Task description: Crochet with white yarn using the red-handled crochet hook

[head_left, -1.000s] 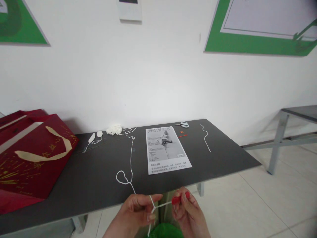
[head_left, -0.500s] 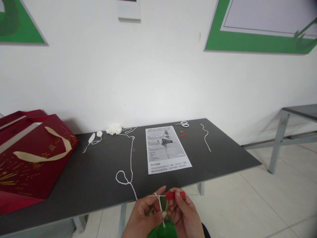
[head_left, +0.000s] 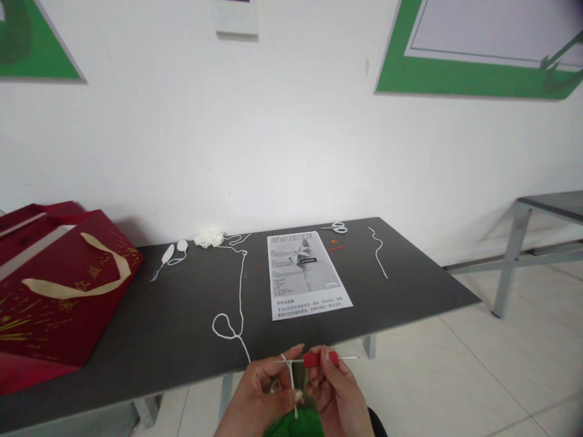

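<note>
My right hand (head_left: 339, 388) is closed around the red grip of a crochet hook (head_left: 321, 359), whose thin metal shaft points left. White yarn (head_left: 292, 379) loops over the shaft near its tip. Between thumb and fingers, my left hand (head_left: 268, 391) pinches that yarn just below the hook, and a short tail hangs under the thumb. From the left hand the strand runs up across the table, past a loose loop (head_left: 223, 325), to a heap of white yarn (head_left: 209, 237) by the wall. Something green (head_left: 298, 423) lies below both hands.
On the dark table (head_left: 182, 328) lie a printed sheet (head_left: 310, 306), scissors (head_left: 338, 227), small orange pieces (head_left: 336, 248), a cut yarn length (head_left: 379, 249) and two white crocheted pieces (head_left: 168, 253). Red gift bags (head_left: 77, 315) stand at left. A second table (head_left: 555, 203) is at right.
The hook and both hands have shifted very slightly left. The yarn stays looped over the shaft, and both grips look the same.
</note>
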The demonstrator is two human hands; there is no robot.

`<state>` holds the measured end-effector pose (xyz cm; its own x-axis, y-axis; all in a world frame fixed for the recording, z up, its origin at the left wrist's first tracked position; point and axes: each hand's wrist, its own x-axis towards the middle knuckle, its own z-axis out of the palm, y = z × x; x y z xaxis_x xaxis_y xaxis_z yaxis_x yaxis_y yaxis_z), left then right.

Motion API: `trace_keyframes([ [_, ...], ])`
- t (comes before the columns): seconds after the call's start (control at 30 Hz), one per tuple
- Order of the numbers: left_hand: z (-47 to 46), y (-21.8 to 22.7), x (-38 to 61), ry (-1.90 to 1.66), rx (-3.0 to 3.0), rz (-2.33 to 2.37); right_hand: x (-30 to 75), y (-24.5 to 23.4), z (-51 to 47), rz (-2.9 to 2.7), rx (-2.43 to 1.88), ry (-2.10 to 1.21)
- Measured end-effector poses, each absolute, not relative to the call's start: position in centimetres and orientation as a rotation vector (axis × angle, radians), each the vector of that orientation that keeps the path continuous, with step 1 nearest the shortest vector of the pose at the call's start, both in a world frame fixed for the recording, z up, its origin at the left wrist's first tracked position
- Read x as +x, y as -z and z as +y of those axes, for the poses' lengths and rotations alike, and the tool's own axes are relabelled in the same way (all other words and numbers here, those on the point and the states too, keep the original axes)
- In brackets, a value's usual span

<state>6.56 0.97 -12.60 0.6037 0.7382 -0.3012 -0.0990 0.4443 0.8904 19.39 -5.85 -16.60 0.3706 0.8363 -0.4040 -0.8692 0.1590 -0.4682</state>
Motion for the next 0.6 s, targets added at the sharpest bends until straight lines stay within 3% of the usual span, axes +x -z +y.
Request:
trace_keyframes([
  [0.6,0.88,13.11,6.2,-0.598,1.088,0.788,19.02,16.97,-6.09,-0.051,-0.733,-1.176],
])
